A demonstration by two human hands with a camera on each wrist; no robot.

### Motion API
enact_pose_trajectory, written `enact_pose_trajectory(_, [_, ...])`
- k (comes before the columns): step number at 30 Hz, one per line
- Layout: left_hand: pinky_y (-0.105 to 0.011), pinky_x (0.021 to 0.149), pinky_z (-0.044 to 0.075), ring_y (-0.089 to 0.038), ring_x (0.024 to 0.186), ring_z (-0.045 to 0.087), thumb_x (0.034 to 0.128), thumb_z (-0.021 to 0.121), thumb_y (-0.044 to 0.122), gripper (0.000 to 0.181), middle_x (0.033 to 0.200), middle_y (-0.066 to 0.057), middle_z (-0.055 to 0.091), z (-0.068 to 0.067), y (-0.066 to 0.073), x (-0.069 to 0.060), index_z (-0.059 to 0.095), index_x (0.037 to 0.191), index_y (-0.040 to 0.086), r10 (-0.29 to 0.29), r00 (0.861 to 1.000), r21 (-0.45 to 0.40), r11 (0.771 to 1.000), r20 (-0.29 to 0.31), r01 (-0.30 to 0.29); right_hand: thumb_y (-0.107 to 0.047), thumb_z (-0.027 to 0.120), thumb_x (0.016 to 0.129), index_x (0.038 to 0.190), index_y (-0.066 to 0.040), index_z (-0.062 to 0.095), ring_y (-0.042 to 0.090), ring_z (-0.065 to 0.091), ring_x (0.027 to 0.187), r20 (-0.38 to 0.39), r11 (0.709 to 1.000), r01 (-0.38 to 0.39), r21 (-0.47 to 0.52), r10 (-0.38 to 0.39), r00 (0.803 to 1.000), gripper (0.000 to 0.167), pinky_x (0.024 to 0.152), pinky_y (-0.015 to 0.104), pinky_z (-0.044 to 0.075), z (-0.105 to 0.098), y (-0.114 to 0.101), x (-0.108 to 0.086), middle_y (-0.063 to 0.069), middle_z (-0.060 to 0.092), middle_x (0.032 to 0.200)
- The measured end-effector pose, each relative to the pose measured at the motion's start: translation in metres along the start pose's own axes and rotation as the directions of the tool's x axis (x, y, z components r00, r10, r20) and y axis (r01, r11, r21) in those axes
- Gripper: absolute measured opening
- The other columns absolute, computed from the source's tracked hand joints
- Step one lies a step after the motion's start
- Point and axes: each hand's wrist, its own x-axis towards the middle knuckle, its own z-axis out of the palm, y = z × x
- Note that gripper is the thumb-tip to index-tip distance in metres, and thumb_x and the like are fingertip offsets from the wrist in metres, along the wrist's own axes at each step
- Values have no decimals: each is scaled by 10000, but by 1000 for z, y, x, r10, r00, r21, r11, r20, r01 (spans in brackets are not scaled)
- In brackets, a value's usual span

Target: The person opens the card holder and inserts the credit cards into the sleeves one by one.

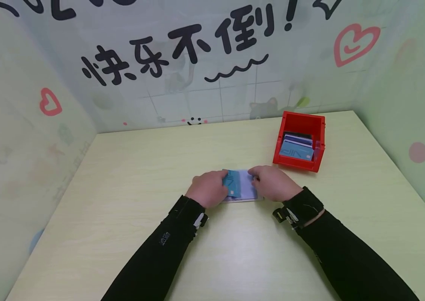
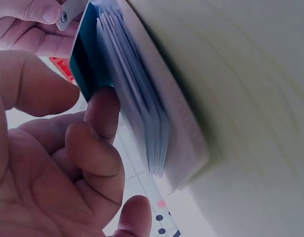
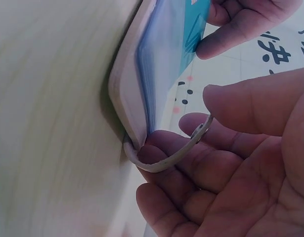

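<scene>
A card holder [image 1: 249, 189] with a pale cover and a stack of clear sleeves [image 2: 137, 84] lies opened on the table. My left hand [image 1: 208, 188] pinches the left edge of a blue VIP card [image 1: 232, 183], which stands tilted up from the sleeves in the left wrist view. Whether that card sits inside a sleeve, I cannot tell. On the other side, my right hand [image 1: 274, 183] holds the holder's pale snap strap [image 3: 166, 162] near its metal button [image 3: 198, 132]. The strap bends in a loop from the cover's edge, thumb at its tip.
Behind my right hand stands a red box [image 1: 295, 164] near the table's back right. Several cards [image 1: 296, 150] lean in it, a blue one in front. Printed walls [image 1: 197, 100] border the wooden table [image 1: 129, 175] at the back and sides.
</scene>
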Motion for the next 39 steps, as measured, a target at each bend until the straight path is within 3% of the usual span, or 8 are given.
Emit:
enact_pose_trajectory(6, [-536, 981, 445, -265, 1067, 626, 998, 572, 149, 557, 1435, -76, 666, 1, 1, 1, 535, 1553, 129, 5, 1000, -6, 1000, 17, -5, -210, 618, 1060, 1560, -69, 509, 296, 563, 1173, 6, 1000, 0, 5, -1, 1000, 531, 815, 301, 518, 0, 0, 0, 143, 586, 1457])
enact_pose_trajectory(12, [-538, 959, 453, -246, 1036, 616, 999, 554, 106, 529, 1383, -72, 679, 1, 2, 2, 568, 1526, 134, 12, 1000, -16, 1000, 7, -11, -206, 613, 1060, 1562, -73, 506, 302, 560, 1176, 7, 1000, -3, 7, 3, 1000, 530, 751, 285, 507, -1, -1, -1, 148, 584, 1441])
enact_pose_trajectory(23, [-493, 932, 420, -226, 1039, 620, 1011, 568, 114, 483, 1307, -54, 697, 3, 6, 6, 610, 1490, 155, 16, 1000, 1, 1000, -18, -16, -204, 606, 1062, 1560, -66, 506, 305, 567, 1168, -6, 1000, 4, -10, -4, 1000, 527, 845, 331, 538, 0, -2, -1, 155, 592, 1444])
enact_pose_trajectory(34, [-483, 939, 399, -235, 1106, 651, 1020, 604, 143, 473, 1374, -43, 705, 6, 10, 11, 611, 1492, 162, 25, 999, 7, 1000, -23, -25, -205, 595, 1064, 1554, -58, 513, 307, 573, 1174, -23, 999, 20, -38, -21, 1000, 518, 1022, 430, 562, 0, -2, -3, 152, 602, 1464])
enact_pose_trajectory(39, [-486, 937, 395, -242, 1140, 664, 1024, 604, 146, 463, 1385, -42, 706, 7, 12, 12, 617, 1487, 166, 32, 999, 10, 999, -29, -31, -197, 615, 1054, 1553, -53, 512, 329, 587, 1254, -20, 999, 23, -41, -24, 1000, 530, 1118, 514, 518, 2, -1, -1, 154, 597, 1488])
